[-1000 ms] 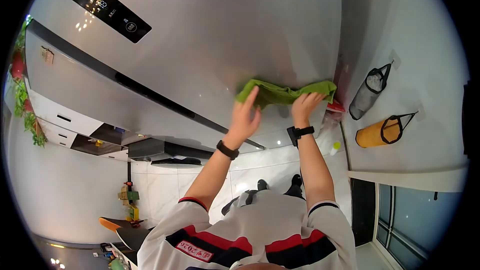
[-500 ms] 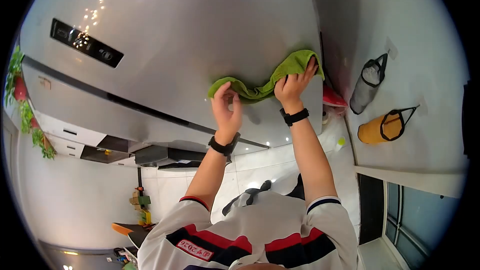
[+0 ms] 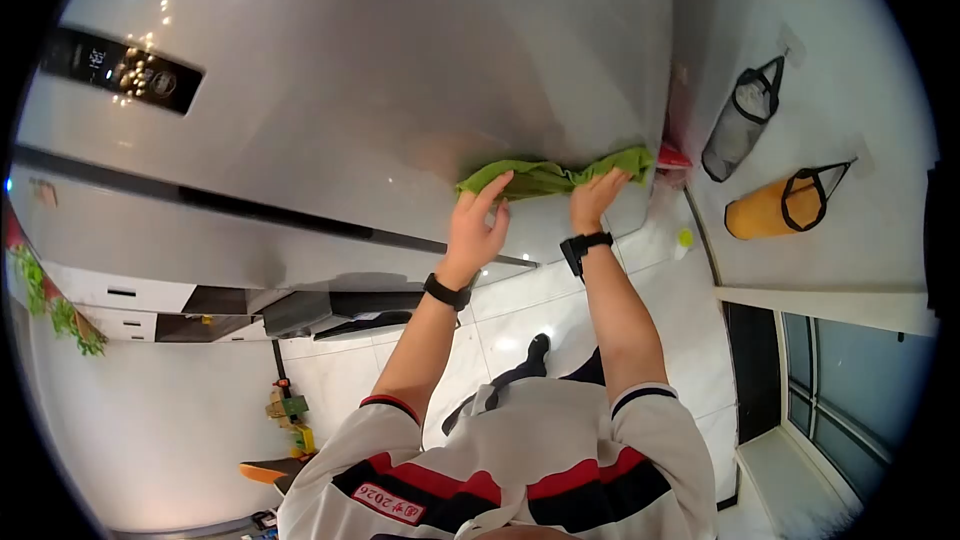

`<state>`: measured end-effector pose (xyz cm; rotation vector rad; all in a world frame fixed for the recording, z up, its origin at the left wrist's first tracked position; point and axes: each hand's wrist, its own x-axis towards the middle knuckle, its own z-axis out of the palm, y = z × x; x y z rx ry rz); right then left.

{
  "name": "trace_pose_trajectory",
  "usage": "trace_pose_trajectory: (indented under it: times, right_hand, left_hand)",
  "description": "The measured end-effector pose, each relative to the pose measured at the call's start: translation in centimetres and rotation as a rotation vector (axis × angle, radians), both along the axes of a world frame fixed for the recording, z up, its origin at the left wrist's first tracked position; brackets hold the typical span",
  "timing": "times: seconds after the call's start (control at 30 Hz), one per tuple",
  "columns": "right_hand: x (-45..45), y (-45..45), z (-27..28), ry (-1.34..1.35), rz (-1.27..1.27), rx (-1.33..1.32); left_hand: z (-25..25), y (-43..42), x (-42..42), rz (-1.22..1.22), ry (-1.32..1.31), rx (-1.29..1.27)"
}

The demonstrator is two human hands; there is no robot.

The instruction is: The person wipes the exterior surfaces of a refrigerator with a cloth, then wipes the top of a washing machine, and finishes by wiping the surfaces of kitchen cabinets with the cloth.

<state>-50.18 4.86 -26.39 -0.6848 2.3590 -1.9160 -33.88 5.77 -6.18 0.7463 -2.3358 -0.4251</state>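
Note:
A crumpled green cloth (image 3: 540, 178) stretches sideways against the silver refrigerator door (image 3: 400, 60), low down near its right edge. My left hand (image 3: 476, 232) has its fingertips on the cloth's left end, with the thumb held apart below. At the other end, my right hand (image 3: 597, 198) presses the cloth to the door with its fingers together. Part of the fingers of each hand is hidden by the cloth or turned away. Black bands sit on both wrists.
A dark display panel (image 3: 125, 68) is set in the door at left. On the right wall hang a grey bag (image 3: 738, 130) and an orange bag (image 3: 775, 210). Something red (image 3: 673, 156) sits beside the refrigerator. A black box-like object (image 3: 330, 312) stands lower left, above the tiled floor (image 3: 520, 310).
The cloth's right end has come down with my right hand, leaving the cloth more level. My left hand is slightly lower and farther right. The camera view has shifted too.

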Motion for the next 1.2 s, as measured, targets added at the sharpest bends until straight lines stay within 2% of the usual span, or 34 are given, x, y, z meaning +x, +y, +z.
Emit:
trace_pose_trajectory:
  times: [0.1,0.17,0.23,0.33,0.43,0.47,0.57,0.6,0.9,0.93,1.07,1.2]
  right_hand:
    - [2.8,0.6,1.8,0.148,0.089,0.031]
    - [4.2,0.5,4.8,0.299,0.090,-0.044]
    - [6.1,0.2,11.1,0.513,0.052,-0.180]
    - [9.0,-0.8,20.2,0.695,0.094,-0.349]
    - [12.4,-2.1,26.4,0.842,0.140,-0.393]
    - [13.5,-2.4,27.8,0.891,0.151,-0.400]
    - [16.2,-3.2,30.2,0.904,0.156,-0.402]
    - [16.9,-3.4,30.5,0.886,0.123,-0.405]
    - [18.0,-5.2,23.1,0.925,0.003,-0.288]
    - [17.9,-5.0,22.1,0.932,0.017,-0.240]
    - [18.3,-4.4,17.6,0.853,0.065,-0.194]
    - [19.0,-2.7,13.1,0.772,0.129,-0.041]
  left_hand:
    - [0.9,-0.3,3.8,0.031,0.080,-0.018]
    - [2.1,-0.5,6.6,0.120,0.144,-0.146]
    - [3.7,-1.0,9.2,0.204,0.220,-0.255]
    - [5.9,-1.8,12.7,0.314,0.296,-0.370]
    - [8.0,-2.6,14.2,0.329,0.499,-0.258]
    - [8.7,-2.7,14.7,0.316,0.486,-0.183]
    - [6.8,-6.1,15.2,0.060,0.618,0.049]
    - [7.1,-5.2,15.0,0.136,0.500,-0.031]
    - [-0.9,-3.9,14.4,0.122,0.444,0.234]
    - [-1.5,-3.5,14.5,0.096,0.458,0.301]
    - [-5.1,-3.0,15.0,0.112,0.369,0.271]
    - [-7.2,-2.7,16.2,0.108,0.301,0.370]
